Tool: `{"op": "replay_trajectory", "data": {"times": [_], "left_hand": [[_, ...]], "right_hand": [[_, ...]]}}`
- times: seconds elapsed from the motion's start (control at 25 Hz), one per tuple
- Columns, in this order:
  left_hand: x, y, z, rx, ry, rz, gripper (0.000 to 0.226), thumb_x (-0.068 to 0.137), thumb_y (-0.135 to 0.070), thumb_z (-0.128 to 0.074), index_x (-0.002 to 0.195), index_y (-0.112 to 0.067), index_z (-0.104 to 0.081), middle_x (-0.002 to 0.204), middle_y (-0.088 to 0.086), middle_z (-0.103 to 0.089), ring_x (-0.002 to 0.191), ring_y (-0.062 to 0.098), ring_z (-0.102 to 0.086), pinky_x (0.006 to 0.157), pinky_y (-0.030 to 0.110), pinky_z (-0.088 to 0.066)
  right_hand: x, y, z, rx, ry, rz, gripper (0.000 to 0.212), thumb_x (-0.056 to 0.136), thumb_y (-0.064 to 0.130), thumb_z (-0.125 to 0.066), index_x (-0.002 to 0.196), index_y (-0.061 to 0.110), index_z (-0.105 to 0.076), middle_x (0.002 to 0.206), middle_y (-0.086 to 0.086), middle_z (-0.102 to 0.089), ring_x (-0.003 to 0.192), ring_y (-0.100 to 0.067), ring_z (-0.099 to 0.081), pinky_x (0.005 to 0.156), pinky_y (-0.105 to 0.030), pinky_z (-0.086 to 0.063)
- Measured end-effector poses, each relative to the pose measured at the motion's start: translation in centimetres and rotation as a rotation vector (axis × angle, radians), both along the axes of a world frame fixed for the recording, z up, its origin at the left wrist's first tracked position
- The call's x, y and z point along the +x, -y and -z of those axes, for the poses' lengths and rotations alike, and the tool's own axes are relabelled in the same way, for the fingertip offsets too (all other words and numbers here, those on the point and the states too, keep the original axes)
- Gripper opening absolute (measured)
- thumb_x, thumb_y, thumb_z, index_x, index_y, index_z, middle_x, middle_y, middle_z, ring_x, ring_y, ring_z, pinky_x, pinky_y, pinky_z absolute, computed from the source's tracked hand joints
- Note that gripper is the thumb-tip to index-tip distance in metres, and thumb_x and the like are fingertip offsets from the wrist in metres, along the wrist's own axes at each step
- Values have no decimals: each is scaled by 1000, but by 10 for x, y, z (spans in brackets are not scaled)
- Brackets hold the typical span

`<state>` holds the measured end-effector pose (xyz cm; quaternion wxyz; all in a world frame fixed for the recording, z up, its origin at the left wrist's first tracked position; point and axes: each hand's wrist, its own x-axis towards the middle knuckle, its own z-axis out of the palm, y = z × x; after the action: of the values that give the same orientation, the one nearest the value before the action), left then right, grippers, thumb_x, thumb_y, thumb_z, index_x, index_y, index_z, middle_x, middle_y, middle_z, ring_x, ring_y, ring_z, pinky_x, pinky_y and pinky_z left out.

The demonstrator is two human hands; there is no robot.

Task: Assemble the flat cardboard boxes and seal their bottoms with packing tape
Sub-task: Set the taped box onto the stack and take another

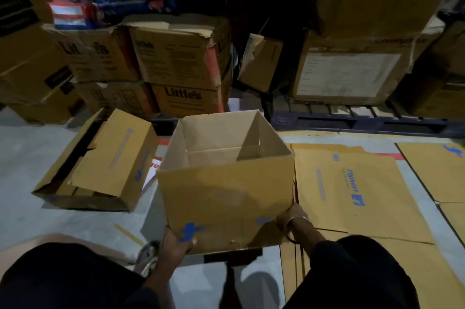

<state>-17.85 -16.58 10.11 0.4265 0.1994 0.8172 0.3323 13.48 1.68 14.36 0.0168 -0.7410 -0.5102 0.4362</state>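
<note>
Holding the open box (226, 187) upright in the near centre, left hand (176, 243) and right hand (289, 218) grip its lower near corners; likely light, thin-walled, best supported low.

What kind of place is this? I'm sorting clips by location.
Probably a warehouse or packing area: stacked Little's cartons, a dark pallet under more boxes, and flat Flipkart boxes on the concrete floor.

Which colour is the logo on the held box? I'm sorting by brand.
Blue, on the open cardboard box, seen in the head view.
</note>
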Motion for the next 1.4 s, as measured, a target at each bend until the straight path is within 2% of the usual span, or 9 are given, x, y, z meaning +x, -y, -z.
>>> {"op": "replay_trajectory", "data": {"times": [0.16, 0.36, 0.48, 0.6, 0.84, 1.04, 1.12, 1.24, 1.4], "left_hand": [[21, 13, 12, 9, 11, -183, 99, 56, -18, -101, 138, -13, -45, 136, 15, -60, 124, 38, -60, 96, 42, -47], [46, 14, -54, 27, -359, -212, 149, 60, -15, -99, 162, -25, 9, 164, 23, -25, 141, 51, -41, 108, 63, -44], [60, 18, -83, 2, -739, 54, 134, 68, -34, -95, 165, -18, -4, 170, 19, -10, 149, 47, -31, 112, 61, -40], [69, 17, -93, -62, -1062, 425, 102, 84, -56, -75, 165, -24, -21, 169, 16, -24, 157, 36, -18, 124, 55, -19], [71, 18, -59, 39, -994, 739, 51, 107, -26, -51, 156, -33, -42, 160, 4, -47, 154, 24, -31, 128, 51, -17], [57, -4, -39, 114, -1049, 730, 80, 79, 10, -64, 151, -24, -53, 139, 10, -64, 144, 32, -46, 126, 55, -22], [55, -14, -31, 158, -1096, 703, 79, 76, 13, -64, 146, -22, -57, 129, 10, -68, 140, 34, -49, 126, 55, -20], [59, -26, -32, 121, -1098, 680, 74, 76, 9, -68, 142, -22, -60, 123, 8, -67, 134, 33, -52, 125, 56, -22], [69, -27, -31, 128, -1184, 779, 63, 73, -3, -65, 131, -25, -58, 109, 5, -59, 104, 28, -53, 104, 48, -37]], "right_hand": [[15, 8, 62, -72, -73, 184, 21, 87, 23, -71, 89, 2, -71, 97, -18, -73, 92, -35, -70, 87, -52, -62], [-1, 43, -12, -30, -83, 240, 16, 91, 17, -73, 88, 7, -61, 89, -13, -66, 84, -28, -65, 76, -40, -60], [2, 45, -28, 0, -157, 223, 48, 79, 16, -80, 122, 5, -62, 104, -17, -71, 96, -33, -69, 83, -43, -60], [-4, 55, -52, 133, -188, 150, 66, 82, 14, -77, 142, 16, -52, 122, -15, -68, 95, -27, -67, 73, -35, -57], [-22, 44, -58, 364, 45, -216, 70, 94, 28, -73, 153, 17, -38, 143, -12, -53, 129, -29, -55, 102, -39, -50], [-7, -11, -53, 233, 97, -214, 41, 95, 15, -69, 132, 9, -54, 106, -10, -65, 90, -22, -63, 72, -32, -57], [11, -36, -49, 142, 184, -171, 26, 97, 14, -65, 120, 3, -61, 94, -10, -64, 84, -24, -63, 66, -33, -56], [38, -58, -35, 27, 237, -222, 32, 96, 9, -64, 126, -3, -63, 110, -19, -68, 101, -34, -67, 81, -39, -59], [41, -72, -12, 18, 495, -313, 21, 86, 13, -76, 104, 4, -73, 81, -6, -65, 67, -19, -61, 60, -26, -55]]}}
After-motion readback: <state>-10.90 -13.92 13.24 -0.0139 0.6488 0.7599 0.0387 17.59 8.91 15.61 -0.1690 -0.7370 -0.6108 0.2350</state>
